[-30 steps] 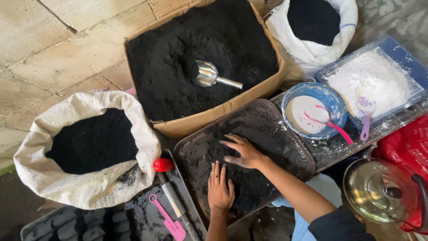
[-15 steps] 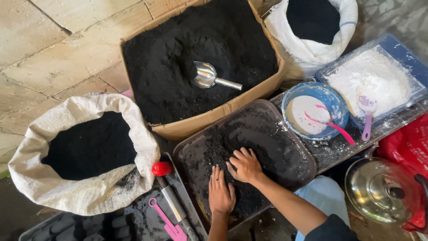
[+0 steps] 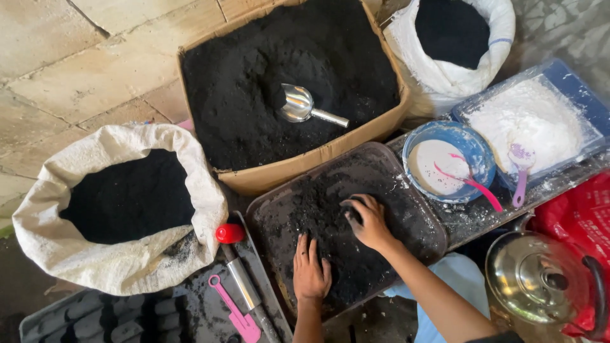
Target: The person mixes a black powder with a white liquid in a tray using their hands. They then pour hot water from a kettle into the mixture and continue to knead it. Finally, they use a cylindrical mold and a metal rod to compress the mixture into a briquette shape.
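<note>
left hand [image 3: 311,270] flat, fingers spread on black powder [image 3: 330,235] | right hand [image 3: 368,220] fingers curled, clutching powder | both in dark tray [image 3: 419,209]

Cut off at the frame's lower right: metal kettle [image 3: 543,279] and red bag [image 3: 581,206]. Cropped at the top edge: white sack [image 3: 445,70]. Hidden under black powder: right hand [image 3: 367,222] fingertips.

left hand [image 3: 311,272] flat, fingers spread | right hand [image 3: 366,220] curled, fingers bent
</note>
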